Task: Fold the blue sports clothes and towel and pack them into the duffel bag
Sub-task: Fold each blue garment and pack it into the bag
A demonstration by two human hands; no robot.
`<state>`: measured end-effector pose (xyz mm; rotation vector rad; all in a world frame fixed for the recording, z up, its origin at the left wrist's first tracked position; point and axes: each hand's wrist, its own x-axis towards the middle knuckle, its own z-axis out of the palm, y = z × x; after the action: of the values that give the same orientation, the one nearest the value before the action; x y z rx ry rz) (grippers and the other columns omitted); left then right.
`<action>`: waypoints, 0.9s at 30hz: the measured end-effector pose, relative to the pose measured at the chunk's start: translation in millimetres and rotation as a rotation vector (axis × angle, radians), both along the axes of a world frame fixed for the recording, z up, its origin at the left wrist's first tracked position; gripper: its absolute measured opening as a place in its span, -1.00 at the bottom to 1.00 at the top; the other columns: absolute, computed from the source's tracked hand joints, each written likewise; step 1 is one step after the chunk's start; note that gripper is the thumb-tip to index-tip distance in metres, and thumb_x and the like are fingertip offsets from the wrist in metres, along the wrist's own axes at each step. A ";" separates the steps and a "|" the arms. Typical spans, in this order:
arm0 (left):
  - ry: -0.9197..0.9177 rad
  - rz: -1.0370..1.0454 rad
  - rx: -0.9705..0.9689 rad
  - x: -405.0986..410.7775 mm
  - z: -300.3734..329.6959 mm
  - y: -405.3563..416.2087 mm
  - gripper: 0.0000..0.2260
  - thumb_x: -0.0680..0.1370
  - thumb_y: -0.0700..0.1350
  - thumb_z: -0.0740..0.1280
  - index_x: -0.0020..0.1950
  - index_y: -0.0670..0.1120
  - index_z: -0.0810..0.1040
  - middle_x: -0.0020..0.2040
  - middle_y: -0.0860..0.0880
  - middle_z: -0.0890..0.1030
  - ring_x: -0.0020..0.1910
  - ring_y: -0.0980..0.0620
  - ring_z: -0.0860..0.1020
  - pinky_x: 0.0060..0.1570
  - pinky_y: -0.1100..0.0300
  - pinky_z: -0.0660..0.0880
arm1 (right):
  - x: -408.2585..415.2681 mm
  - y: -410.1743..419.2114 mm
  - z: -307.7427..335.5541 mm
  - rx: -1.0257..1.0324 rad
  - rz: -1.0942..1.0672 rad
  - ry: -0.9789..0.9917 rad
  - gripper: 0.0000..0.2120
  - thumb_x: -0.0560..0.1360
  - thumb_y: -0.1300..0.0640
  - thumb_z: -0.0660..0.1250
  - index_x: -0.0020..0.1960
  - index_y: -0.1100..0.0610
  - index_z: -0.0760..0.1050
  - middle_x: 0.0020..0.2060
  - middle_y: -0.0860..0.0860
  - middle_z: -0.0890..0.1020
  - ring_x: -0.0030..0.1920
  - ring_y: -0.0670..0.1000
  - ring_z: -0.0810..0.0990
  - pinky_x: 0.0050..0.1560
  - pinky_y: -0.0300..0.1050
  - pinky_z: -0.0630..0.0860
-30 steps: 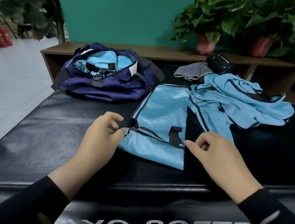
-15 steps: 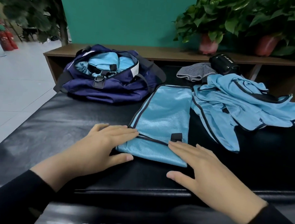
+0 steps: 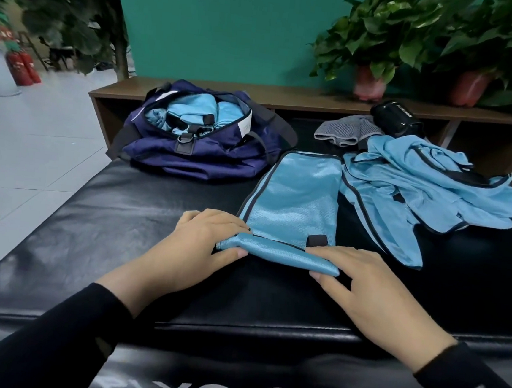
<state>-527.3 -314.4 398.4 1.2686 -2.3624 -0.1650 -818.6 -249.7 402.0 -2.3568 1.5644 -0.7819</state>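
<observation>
Both hands — left hand (image 3: pixel 194 244), right hand (image 3: pixel 364 283) — pinch the towel's (image 3: pixel 294 203) rolled edge (duffel bag (image 3: pixel 196 154), seemingly unzipped, behind).

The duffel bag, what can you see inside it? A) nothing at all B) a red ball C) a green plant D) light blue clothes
D: the dark blue duffel bag sits unzipped on the black mat, and folded light blue clothes show through its open top.
</observation>
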 end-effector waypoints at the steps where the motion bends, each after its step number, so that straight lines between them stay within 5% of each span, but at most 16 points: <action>1: 0.025 -0.008 0.011 0.9 0.8 1.7 -0.62 0.52 0.31 0.16 0.22 0.23 0.58 0.22 0.39 0.51 0.34 0.34 0.34 0.42 -0.01 0.20 | -0.9 1.2 1.3 0.007 0.000 -0.023 -0.71 0.56 -0.23 0.23 0.26 -0.35 0.51 0.09 -0.48 0.55 0.20 -0.23 0.48 0.32 -0.18 0.36; 5: 0.102 -0.082 0.096 7.0 7.0 13.8 -0.69 0.57 0.24 0.20 0.02 0.10 0.64 0.06 0.22 0.64 0.20 0.14 0.52 0.31 -0.02 0.36 | -7.0 6.9 9.2 0.084 0.016 -0.125 -0.78 0.54 -0.27 0.20 0.10 -0.34 0.57 -0.06 -0.23 0.65 0.00 -0.16 0.56 0.10 -0.24 0.43; 8: 0.238 -0.059 0.227 6.1 18.0 25.8 -0.61 0.59 0.20 0.28 -0.24 -0.09 0.50 -0.28 0.05 0.54 -0.18 0.14 0.52 -0.05 0.22 0.43 | -9.4 10.7 19.2 0.194 0.032 -0.309 -0.78 0.53 -0.21 0.27 0.00 -0.11 0.59 -0.24 -0.08 0.63 -0.25 -0.05 0.55 -0.13 -0.21 0.48; 11: 0.375 0.043 0.355 -2.4 25.9 31.0 -0.62 0.59 0.06 0.36 -0.30 -0.13 0.40 -0.42 0.08 0.33 -0.39 0.16 0.29 -0.35 0.26 0.25 | -6.3 6.7 21.1 0.227 -0.050 -0.443 -0.75 0.52 -0.16 0.36 0.00 0.01 0.62 -0.15 0.07 0.66 -0.10 0.10 0.61 0.06 0.03 0.53; 14: 0.564 0.244 0.277 -9.5 21.1 17.7 -0.84 0.54 0.01 0.45 -0.18 -0.04 0.60 -0.30 0.06 0.62 -0.33 0.09 0.52 -0.16 0.15 0.46 | -0.4 -4.0 15.2 0.130 -0.251 -0.507 -0.80 0.48 -0.10 0.45 0.07 -0.10 0.59 -0.14 -0.07 0.63 -0.13 -0.10 0.59 0.06 -0.10 0.55; 16: 0.576 0.368 0.107 -14.0 20.5 13.4 -0.94 0.53 -0.05 0.46 -0.05 0.04 0.61 -0.12 0.05 0.64 -0.17 0.09 0.60 0.02 0.13 0.52 | 0.8 -6.0 12.6 -0.035 -0.339 -0.331 -0.71 0.50 -0.10 0.42 0.20 -0.11 0.53 -0.03 -0.18 0.54 -0.01 -0.18 0.51 0.12 -0.20 0.48; 21: 0.077 -0.050 -0.298 -26.7 22.0 30.2 -0.71 0.61 0.12 0.27 0.21 0.03 0.64 0.19 0.12 0.61 0.16 0.10 0.56 0.20 0.13 0.43 | 4.4 0.5 6.2 -0.269 -0.065 0.000 -0.69 0.66 -0.07 0.18 0.26 -0.03 0.61 0.25 -0.25 0.55 0.30 -0.28 0.41 0.38 -0.10 0.30; 24: -0.181 -0.069 -0.183 -25.8 5.1 29.0 -0.50 0.59 0.28 0.13 0.45 0.11 0.48 0.47 0.17 0.44 0.44 0.16 0.38 0.44 0.11 0.25 | 5.3 1.5 -2.9 -0.091 0.003 0.087 -0.45 0.61 -0.30 0.01 0.46 -0.09 0.45 0.39 -0.32 0.41 0.40 -0.45 0.18 0.53 -0.21 0.10; 27: -0.211 -0.038 -0.089 -19.4 -1.7 26.0 -0.42 0.55 0.36 0.06 0.54 0.19 0.33 0.54 0.28 0.28 0.52 0.30 0.20 0.54 0.12 0.09 | -1.2 -0.5 -1.7 0.014 0.022 0.165 -0.38 0.58 -0.41 -0.01 0.56 -0.19 0.25 0.48 -0.40 0.24 0.47 -0.48 0.02 0.59 -0.25 -0.08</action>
<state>-546.7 -288.4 396.8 1.2534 -2.5414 0.0657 -819.8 -250.2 400.3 -2.4790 1.5974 -0.5822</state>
